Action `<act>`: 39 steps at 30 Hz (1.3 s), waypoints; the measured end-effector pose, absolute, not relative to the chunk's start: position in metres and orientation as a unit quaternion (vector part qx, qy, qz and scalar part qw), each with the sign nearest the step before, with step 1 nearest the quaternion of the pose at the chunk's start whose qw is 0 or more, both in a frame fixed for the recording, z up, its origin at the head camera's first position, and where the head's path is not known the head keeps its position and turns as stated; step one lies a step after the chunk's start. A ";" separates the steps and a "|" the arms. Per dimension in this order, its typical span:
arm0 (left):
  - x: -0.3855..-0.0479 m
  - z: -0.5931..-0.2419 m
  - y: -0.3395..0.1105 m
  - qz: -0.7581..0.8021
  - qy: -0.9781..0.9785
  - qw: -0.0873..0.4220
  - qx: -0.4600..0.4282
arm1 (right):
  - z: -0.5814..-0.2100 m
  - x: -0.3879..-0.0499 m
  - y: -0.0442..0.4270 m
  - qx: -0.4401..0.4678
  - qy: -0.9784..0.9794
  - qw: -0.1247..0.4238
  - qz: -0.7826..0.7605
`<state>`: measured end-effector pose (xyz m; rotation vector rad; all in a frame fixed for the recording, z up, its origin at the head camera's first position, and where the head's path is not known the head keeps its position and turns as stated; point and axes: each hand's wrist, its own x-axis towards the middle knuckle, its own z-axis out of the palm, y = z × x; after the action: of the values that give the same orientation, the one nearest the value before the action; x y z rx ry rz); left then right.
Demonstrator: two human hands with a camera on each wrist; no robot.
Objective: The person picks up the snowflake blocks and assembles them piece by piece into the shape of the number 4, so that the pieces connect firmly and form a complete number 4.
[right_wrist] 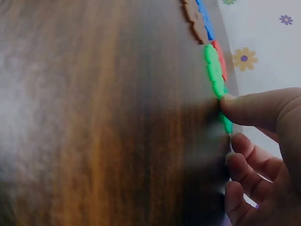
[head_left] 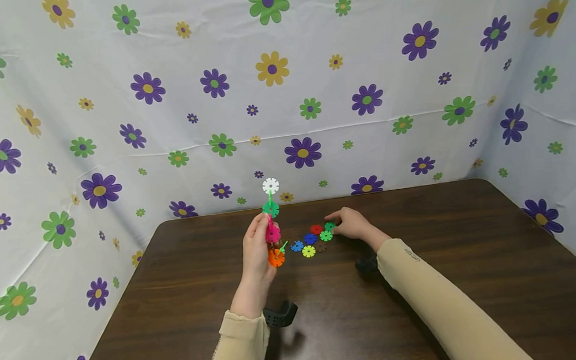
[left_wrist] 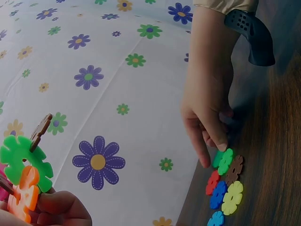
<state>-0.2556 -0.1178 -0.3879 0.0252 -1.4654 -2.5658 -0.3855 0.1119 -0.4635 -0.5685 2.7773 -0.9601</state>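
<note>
My left hand (head_left: 257, 252) grips an upright chain of interlocking plastic discs. A white disc (head_left: 270, 185) tops it, with a green disc (head_left: 271, 208) below, then a pink disc (head_left: 273, 233) and an orange disc (head_left: 276, 258). In the left wrist view, a light green disc (left_wrist: 42, 167) and a brown disc (left_wrist: 41, 132) also belong to this chain. At the table, my right hand (head_left: 353, 223) pinches a dark green disc (head_left: 329, 226) between thumb and index finger; the thumb partly covers it in the right wrist view. Right beside it lies a bright green disc (right_wrist: 214, 70).
Loose discs lie close together on the brown table (head_left: 191, 298): a red disc (head_left: 316, 229), dark blue disc (head_left: 310, 238), light blue disc (head_left: 297, 246), yellow disc (head_left: 308, 251) and brown disc (head_left: 320, 247). A flowered white cloth (head_left: 179, 126) hangs behind the table.
</note>
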 end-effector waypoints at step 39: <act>-0.256 -0.389 -0.117 -0.863 -0.496 0.096 0.010 | -0.387 -0.318 0.089 -0.174 0.632 0.060 -0.753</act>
<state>-0.2559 -0.1166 -0.3892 0.0292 -1.4685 -2.5582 -0.3180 0.0895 -0.3874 -0.5283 1.9128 -2.2797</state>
